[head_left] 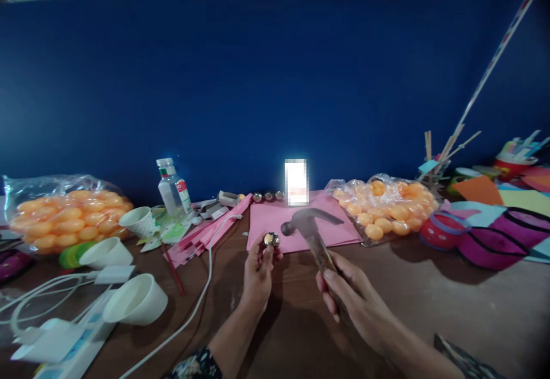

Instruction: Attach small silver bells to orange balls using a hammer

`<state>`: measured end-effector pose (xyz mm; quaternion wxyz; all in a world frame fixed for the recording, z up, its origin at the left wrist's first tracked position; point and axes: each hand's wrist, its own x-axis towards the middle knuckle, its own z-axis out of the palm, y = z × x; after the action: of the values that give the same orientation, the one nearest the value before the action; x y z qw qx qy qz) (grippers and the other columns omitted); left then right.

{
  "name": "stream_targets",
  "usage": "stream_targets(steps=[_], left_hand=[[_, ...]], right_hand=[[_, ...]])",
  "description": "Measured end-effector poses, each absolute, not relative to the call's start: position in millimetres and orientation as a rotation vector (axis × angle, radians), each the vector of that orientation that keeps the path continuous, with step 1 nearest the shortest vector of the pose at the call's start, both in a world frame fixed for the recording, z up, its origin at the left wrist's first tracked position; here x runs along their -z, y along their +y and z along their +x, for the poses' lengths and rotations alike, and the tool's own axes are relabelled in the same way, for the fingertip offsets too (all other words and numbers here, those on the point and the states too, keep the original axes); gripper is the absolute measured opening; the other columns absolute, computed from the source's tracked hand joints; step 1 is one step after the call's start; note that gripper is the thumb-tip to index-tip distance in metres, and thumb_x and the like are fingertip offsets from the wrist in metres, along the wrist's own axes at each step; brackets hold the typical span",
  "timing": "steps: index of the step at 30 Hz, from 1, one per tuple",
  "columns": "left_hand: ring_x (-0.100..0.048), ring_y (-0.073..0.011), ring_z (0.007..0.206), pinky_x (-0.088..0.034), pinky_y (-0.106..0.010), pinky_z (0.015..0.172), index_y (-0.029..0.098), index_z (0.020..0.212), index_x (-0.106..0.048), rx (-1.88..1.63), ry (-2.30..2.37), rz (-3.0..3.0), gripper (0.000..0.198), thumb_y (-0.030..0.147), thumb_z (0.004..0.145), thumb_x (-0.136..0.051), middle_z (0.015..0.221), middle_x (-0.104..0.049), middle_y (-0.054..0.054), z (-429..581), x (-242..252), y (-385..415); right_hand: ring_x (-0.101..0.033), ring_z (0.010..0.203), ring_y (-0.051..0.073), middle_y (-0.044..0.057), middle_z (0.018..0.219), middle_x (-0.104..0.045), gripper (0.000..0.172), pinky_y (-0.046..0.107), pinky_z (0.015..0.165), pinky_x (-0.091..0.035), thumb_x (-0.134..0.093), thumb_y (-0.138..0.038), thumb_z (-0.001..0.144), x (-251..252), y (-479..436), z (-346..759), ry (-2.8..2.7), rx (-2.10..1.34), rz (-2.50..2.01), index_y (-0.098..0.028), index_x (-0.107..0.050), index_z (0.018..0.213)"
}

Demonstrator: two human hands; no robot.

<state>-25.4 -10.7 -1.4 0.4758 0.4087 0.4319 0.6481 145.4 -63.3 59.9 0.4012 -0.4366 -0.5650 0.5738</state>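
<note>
My left hand (259, 267) is closed around a shiny metal ball (271, 240), which shows above the fingertips. In my right hand (350, 287) is a claw hammer (315, 236), gripped by its handle with the head up and the claw pointing right. The hammer's striking face is just right of the ball, and a small gap shows between them. Behind both hands lies a stack of pink paper (266, 224). Several more shiny balls (268, 195) sit in a row at its back edge, beside a bright, pixelated upright rectangle (296, 182).
Clear bags of orange balls stand left (69, 218) and right (387, 204). White cups (136, 300), a power strip (81, 339) and a white cable (209, 270) occupy the left. A plastic bottle (172, 190) stands behind. Purple containers (490, 247) and a stick holder (436, 167) are at right.
</note>
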Motion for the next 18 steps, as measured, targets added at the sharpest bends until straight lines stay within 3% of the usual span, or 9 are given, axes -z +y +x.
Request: stream_targets(steps=[5,10,15,18], left_hand=[[-0.057,-0.0092,0.073,-0.046,-0.025,0.073,0.025,0.115,-0.049,-1.568,1.025,0.995,0.042,0.032,0.075,-0.058,0.096,-0.058,-0.003,-22.8,2.6,-9.2],[-0.057,-0.0119,0.083,-0.045,-0.024,0.077,0.023,0.113,-0.050,-1.557,1.121,1.076,0.048,0.027,0.067,-0.066,0.098,-0.059,-0.003,-22.6,-1.1,-9.7],[-0.058,-0.0118,0.076,-0.046,-0.024,0.073,0.022,0.112,-0.052,-1.539,1.197,1.112,0.046,0.026,0.068,-0.064,0.090,-0.062,-0.002,-24.1,2.4,-9.1],[-0.058,-0.0130,0.081,-0.046,-0.026,0.076,0.023,0.115,-0.050,-1.558,1.209,1.161,0.047,0.025,0.069,-0.063,0.097,-0.061,-0.003,-24.8,4.8,-8.1]], right_hand=[[-0.037,0.043,0.006,-0.006,0.055,-0.043,0.024,0.016,0.041,-0.034,-0.035,-0.037,0.088,-57.2,-62.7,145.8,-1.474,-1.485,-1.118,-0.017,-0.047,0.081],[-0.040,0.046,0.006,-0.003,0.063,-0.048,0.023,0.016,0.042,-0.035,-0.037,-0.036,0.087,-61.7,-62.0,148.0,-1.451,-1.442,-1.102,-0.017,-0.048,0.082],[-0.037,0.043,0.005,-0.004,0.062,-0.047,0.023,0.016,0.041,-0.034,-0.037,-0.037,0.087,-59.8,-62.3,146.1,-1.447,-1.503,-1.101,-0.017,-0.048,0.081],[-0.037,0.044,0.005,-0.005,0.061,-0.046,0.022,0.016,0.040,-0.034,-0.037,-0.037,0.087,-60.3,-62.6,145.3,-1.447,-1.513,-1.110,-0.018,-0.047,0.080]])
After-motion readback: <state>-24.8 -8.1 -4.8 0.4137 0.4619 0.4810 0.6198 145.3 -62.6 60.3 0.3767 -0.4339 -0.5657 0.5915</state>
